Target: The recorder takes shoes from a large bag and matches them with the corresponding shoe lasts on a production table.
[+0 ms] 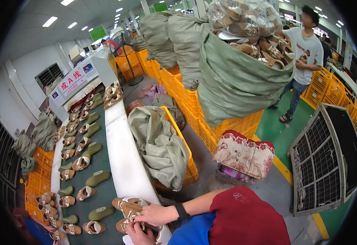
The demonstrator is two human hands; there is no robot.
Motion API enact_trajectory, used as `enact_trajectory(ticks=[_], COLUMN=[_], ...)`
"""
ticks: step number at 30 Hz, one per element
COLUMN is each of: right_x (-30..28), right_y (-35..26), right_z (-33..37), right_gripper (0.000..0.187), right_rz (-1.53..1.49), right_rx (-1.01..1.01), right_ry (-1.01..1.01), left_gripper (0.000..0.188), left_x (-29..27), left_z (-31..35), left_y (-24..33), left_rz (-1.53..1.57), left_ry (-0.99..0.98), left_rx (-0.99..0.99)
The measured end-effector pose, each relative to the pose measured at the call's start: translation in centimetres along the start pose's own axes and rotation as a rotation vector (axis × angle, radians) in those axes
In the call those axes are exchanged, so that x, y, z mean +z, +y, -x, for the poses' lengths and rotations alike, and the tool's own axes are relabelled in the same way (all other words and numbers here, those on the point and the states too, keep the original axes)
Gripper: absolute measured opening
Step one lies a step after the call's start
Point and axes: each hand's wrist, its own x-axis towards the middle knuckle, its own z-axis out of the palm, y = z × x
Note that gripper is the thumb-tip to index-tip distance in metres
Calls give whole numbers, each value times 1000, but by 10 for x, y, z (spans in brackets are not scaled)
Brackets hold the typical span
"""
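Observation:
Brown-and-white sneaker uppers (126, 201) lie bunched on the white ledge beside the conveyor. My right hand (159, 214), with a black band at the wrist, has its fingers curled over one brown shoe (131, 209). Below it, my left hand (139, 235) pinches at the near end of the same shoe. The fingertips of both hands meet close together there, and partly hide what they grip. A green shoe last (101, 213) lies on the belt to the left, next to another brown shoe (94, 227).
Rows of shoes and green lasts run along the dark green conveyor belt (80, 208). A grey-green sack (158, 143) fills an orange crate right of the white ledge (123, 151). A padded stool (243, 157), a wire-sided cart (319, 159) and a standing person (305, 49) are farther right.

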Motion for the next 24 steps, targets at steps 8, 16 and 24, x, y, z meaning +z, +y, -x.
enact_trajectory(ticks=[8,16,24], right_x=[-2,4,8], right_y=[0,5,2], right_z=[-7,-14,-15], right_gripper=[20,27,23], right_rz=[-14,-14,-48], right_rx=[-46,-30,-37], right_ry=[29,-87,-37], left_gripper=[52,49,47], left_x=[4,2,1], left_z=[-2,-2,4], left_y=[1,-5,-9], left_rz=[-25,58,50], left_ry=[11,19,-30], left_rx=[-58,-107,-152])
